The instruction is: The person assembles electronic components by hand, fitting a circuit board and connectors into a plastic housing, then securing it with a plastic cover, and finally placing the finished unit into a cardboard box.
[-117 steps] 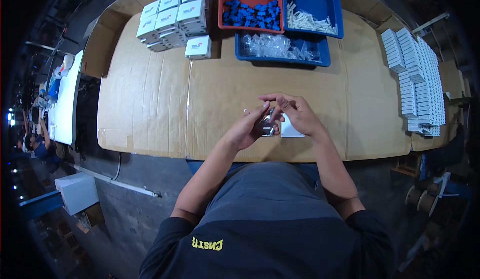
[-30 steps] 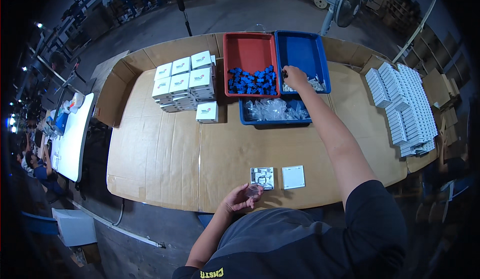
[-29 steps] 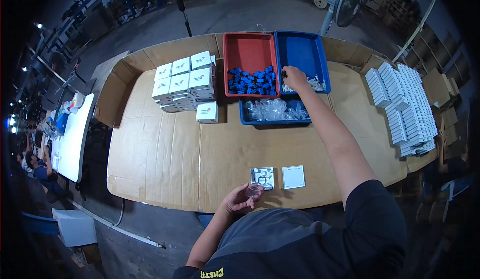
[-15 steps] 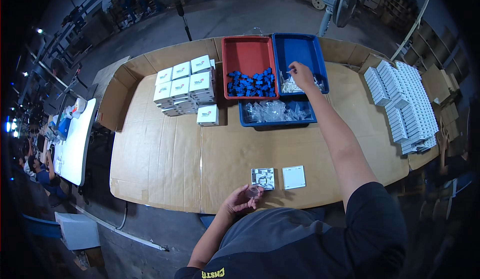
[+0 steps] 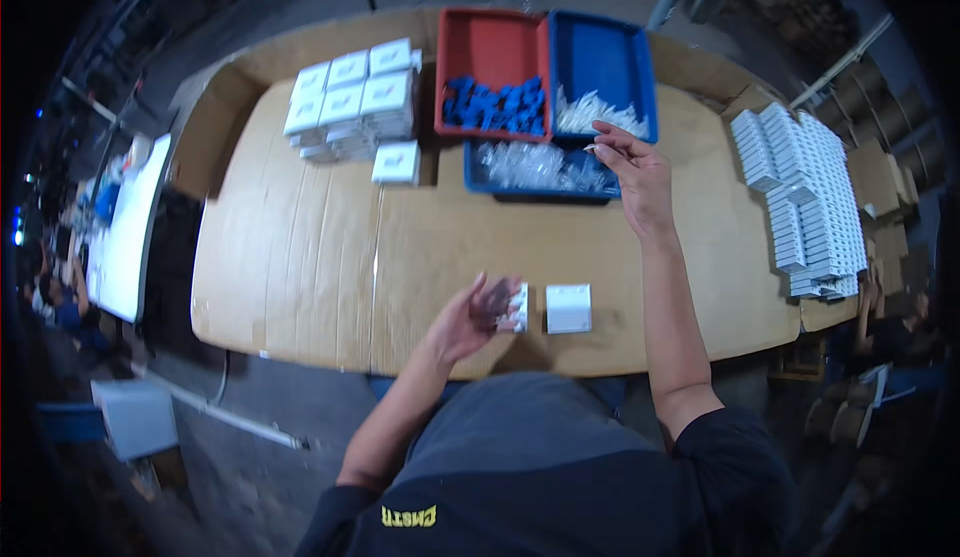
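Note:
My left hand is closed on a small clear plastic bag, blurred by motion. The bag and fingers partly cover an open white square case on the cardboard tabletop. To its right lies a plain white square cover. My right hand hovers at the near right corner of the trays, thumb and fingers pinched on a small white piece. Similar white pieces are heaped in the near end of the blue tray.
A red tray holds blue parts; a shallow blue tray in front holds clear bags. White boxes are stacked at left, with one single box nearer. Many white cases stand stacked at right. Cardboard walls edge the table.
My right hand has come back toward me out of the blue tray with a small white piece. My left hand has turned and lifted the bag across the open case. The whole view has shifted.

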Available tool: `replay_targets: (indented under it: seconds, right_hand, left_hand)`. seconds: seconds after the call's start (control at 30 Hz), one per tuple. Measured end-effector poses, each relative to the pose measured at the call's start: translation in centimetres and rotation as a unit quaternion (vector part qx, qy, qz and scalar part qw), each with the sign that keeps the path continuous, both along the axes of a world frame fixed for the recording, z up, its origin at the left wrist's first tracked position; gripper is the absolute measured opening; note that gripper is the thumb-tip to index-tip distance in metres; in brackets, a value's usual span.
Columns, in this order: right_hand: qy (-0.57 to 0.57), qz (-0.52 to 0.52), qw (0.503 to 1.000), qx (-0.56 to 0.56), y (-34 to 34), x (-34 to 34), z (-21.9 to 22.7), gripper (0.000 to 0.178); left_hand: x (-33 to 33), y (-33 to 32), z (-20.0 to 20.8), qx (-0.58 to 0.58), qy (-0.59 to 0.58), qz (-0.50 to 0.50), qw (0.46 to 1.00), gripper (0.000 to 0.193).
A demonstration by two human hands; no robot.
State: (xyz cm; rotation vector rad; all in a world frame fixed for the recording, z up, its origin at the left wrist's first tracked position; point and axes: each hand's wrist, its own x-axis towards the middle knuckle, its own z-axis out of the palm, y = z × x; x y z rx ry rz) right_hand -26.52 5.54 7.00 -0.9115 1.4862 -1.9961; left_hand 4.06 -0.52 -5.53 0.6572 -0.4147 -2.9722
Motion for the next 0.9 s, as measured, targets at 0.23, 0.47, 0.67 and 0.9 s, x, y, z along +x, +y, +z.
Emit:
replay_targets:
  seconds: [0.23, 0.47, 0.67, 0.9]
  right_hand:
    - [0.038, 0.148, 0.98, 0.126, 2.5, 7.8, -2.6, 0.01]
    - [0.194, 0.225, 0.926, 0.233, 3.4, 8.7, 0.6, 0.016]
    - [0.241, 0.319, 0.883, 0.247, 2.2, 8.5, -0.3, 0.013]
    - [0.144, 0.399, 0.875, 0.234, 1.7, 9.0, 0.4, 0.022]
  left_hand:
    - [-2.3, -0.8, 4.8, -0.077, -0.038, 0.009, 0.996, 0.063]
    - [-2.3, 0.0, 4.5, -0.094, 0.003, -0.011, 0.995, 0.059]
    - [-1.8, 0.1, 4.4, -0.097, -0.003, -0.001, 0.995, 0.053]
    - [-1.5, 0.1, 4.2, -0.083, 0.011, 0.019, 0.996, 0.049]
